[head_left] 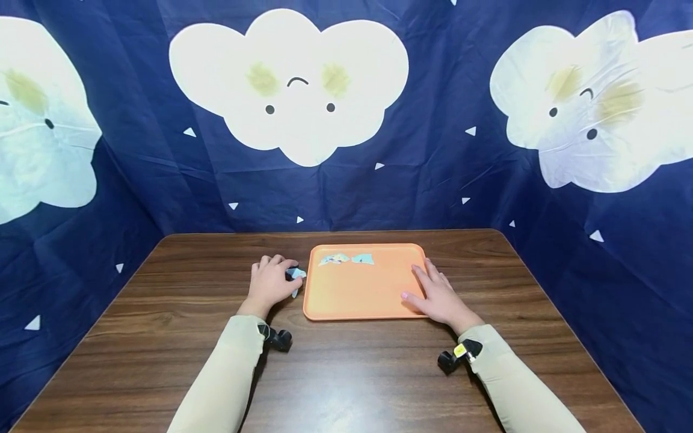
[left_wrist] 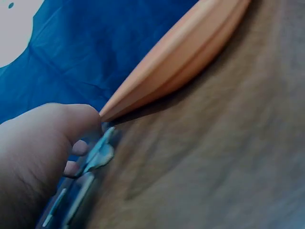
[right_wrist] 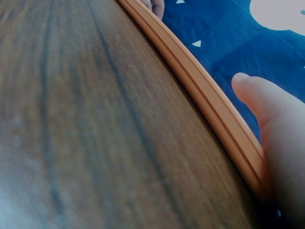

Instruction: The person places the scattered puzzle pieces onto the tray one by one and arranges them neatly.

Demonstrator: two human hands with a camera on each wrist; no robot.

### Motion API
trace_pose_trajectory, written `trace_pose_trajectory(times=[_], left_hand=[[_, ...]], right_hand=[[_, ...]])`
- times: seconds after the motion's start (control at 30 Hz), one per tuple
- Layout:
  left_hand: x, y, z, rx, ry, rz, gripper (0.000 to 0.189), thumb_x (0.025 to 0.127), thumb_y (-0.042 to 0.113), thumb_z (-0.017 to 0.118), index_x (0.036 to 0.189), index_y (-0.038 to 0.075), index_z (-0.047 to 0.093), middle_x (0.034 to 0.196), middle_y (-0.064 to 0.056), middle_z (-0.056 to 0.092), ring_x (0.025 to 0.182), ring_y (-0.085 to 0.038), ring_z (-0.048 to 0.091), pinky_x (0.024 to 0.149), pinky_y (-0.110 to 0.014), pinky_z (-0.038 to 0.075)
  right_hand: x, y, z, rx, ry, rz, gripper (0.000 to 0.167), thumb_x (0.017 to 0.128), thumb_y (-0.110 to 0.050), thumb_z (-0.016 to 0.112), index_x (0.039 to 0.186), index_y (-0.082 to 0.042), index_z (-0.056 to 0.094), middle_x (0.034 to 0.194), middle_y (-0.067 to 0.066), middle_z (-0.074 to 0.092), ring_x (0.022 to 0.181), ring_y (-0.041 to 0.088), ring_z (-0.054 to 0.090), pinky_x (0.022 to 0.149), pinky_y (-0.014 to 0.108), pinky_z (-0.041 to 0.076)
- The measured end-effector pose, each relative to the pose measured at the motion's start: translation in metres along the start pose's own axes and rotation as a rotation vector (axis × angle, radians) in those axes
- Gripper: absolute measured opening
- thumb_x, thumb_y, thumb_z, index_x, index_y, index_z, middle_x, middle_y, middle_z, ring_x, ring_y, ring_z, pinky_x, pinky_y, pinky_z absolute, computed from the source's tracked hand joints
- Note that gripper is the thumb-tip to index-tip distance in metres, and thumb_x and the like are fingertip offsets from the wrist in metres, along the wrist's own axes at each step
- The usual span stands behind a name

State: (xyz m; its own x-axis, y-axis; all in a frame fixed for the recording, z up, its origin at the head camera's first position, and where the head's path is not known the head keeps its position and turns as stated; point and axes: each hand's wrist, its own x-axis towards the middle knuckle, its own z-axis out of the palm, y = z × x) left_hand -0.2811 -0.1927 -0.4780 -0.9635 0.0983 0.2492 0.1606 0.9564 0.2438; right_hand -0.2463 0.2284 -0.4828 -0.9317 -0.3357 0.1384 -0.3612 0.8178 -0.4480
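Observation:
My left hand [head_left: 272,281] is at the tray's left side, thumb and fingers spread around light-blue jigsaw puzzle pieces [head_left: 296,273]. In the left wrist view several of these puzzle pieces [left_wrist: 100,156] lie beneath the thumb and beside the fingertips; whether the fingers touch them is hard to see. Two more pieces, one patterned [head_left: 334,258] and one plain light blue [head_left: 363,259], lie near the back edge inside the orange tray [head_left: 363,291]. My right hand [head_left: 440,299] rests on the tray's right edge with fingers spread, its thumb extended over the near right corner.
The tray stands on a brown wooden table [head_left: 346,367]. Behind and around the table hangs a dark blue cloth [head_left: 325,195] printed with white clouds. Black wrist cameras sit below both hands, by the beige sleeves [head_left: 224,373].

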Motion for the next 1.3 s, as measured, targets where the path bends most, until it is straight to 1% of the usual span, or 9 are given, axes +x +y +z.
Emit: trace_pose_trajectory(times=[0.13,0.3,0.47,0.63,0.8,0.9,1.03,1.17,1.3], left_hand=[[0.001,-0.003,-0.002,-0.015,-0.042,0.012,0.049,0.083,0.042,0.065,0.126,0.018,0.071,0.125,-0.011,0.061,0.111,-0.036,0.045,0.093,-0.057,0.033],[0.003,-0.003,-0.002,-0.026,-0.059,0.015,0.046,0.083,0.042,0.066,0.123,0.019,0.072,0.12,-0.009,0.064,0.105,-0.034,0.045,0.09,-0.055,0.033],[0.005,-0.005,-0.004,-0.025,-0.09,0.044,0.04,0.087,0.041,0.068,0.121,0.02,0.074,0.114,-0.005,0.066,0.1,-0.031,0.046,0.087,-0.052,0.033],[0.007,-0.005,-0.012,0.029,-0.117,0.088,0.034,0.093,0.039,0.071,0.12,0.02,0.075,0.115,-0.005,0.068,0.099,-0.031,0.049,0.082,-0.049,0.036],[0.008,-0.001,-0.023,0.074,-0.14,0.098,0.028,0.09,0.036,0.076,0.113,0.02,0.078,0.111,-0.005,0.071,0.096,-0.03,0.051,0.082,-0.048,0.037],[0.009,-0.001,-0.025,0.068,-0.11,0.098,0.023,0.087,0.036,0.078,0.103,0.02,0.078,0.104,-0.003,0.072,0.093,-0.03,0.051,0.081,-0.049,0.036],[0.008,-0.002,-0.022,0.064,-0.035,0.116,0.021,0.081,0.036,0.08,0.093,0.019,0.074,0.09,0.001,0.069,0.088,-0.028,0.05,0.079,-0.05,0.035],[0.006,-0.005,-0.016,0.089,0.04,0.141,0.023,0.08,0.036,0.076,0.093,0.018,0.072,0.085,0.003,0.068,0.086,-0.027,0.05,0.079,-0.05,0.035],[0.005,-0.006,-0.014,0.102,0.109,0.13,0.026,0.08,0.038,0.075,0.095,0.017,0.073,0.087,0.001,0.068,0.089,-0.028,0.05,0.08,-0.051,0.035]], right_hand=[[0.0,0.001,0.0,-0.007,0.002,0.002,0.089,0.093,-0.061,0.058,0.157,-0.004,0.033,0.165,0.028,0.01,0.151,0.046,0.014,0.12,0.06,0.011],[0.001,0.001,0.0,0.006,-0.002,0.0,0.09,0.093,-0.062,0.057,0.157,-0.004,0.033,0.165,0.028,0.01,0.151,0.047,0.015,0.12,0.059,0.011],[-0.001,0.001,0.001,0.011,-0.016,0.008,0.09,0.093,-0.064,0.056,0.158,-0.005,0.032,0.165,0.027,0.009,0.151,0.046,0.013,0.12,0.059,0.01],[-0.001,0.002,0.001,0.0,-0.004,-0.002,0.089,0.093,-0.062,0.057,0.157,-0.005,0.034,0.165,0.028,0.01,0.152,0.044,0.013,0.12,0.06,0.011],[0.002,0.0,-0.001,-0.007,0.004,-0.009,0.088,0.093,-0.06,0.058,0.157,-0.005,0.034,0.165,0.028,0.01,0.151,0.046,0.015,0.119,0.061,0.012],[0.003,-0.001,-0.003,-0.003,0.0,-0.001,0.088,0.093,-0.061,0.058,0.157,-0.005,0.033,0.165,0.028,0.009,0.15,0.047,0.016,0.119,0.062,0.012],[0.003,0.0,-0.002,-0.01,-0.003,0.01,0.089,0.093,-0.062,0.057,0.158,-0.006,0.032,0.165,0.027,0.009,0.15,0.047,0.017,0.119,0.061,0.012],[0.002,0.001,0.0,-0.012,-0.004,0.012,0.088,0.094,-0.062,0.057,0.158,-0.007,0.032,0.165,0.027,0.009,0.15,0.047,0.016,0.119,0.061,0.012],[0.002,0.001,0.001,-0.011,-0.012,0.011,0.088,0.094,-0.062,0.057,0.158,-0.007,0.032,0.165,0.028,0.009,0.15,0.047,0.016,0.119,0.061,0.013]])
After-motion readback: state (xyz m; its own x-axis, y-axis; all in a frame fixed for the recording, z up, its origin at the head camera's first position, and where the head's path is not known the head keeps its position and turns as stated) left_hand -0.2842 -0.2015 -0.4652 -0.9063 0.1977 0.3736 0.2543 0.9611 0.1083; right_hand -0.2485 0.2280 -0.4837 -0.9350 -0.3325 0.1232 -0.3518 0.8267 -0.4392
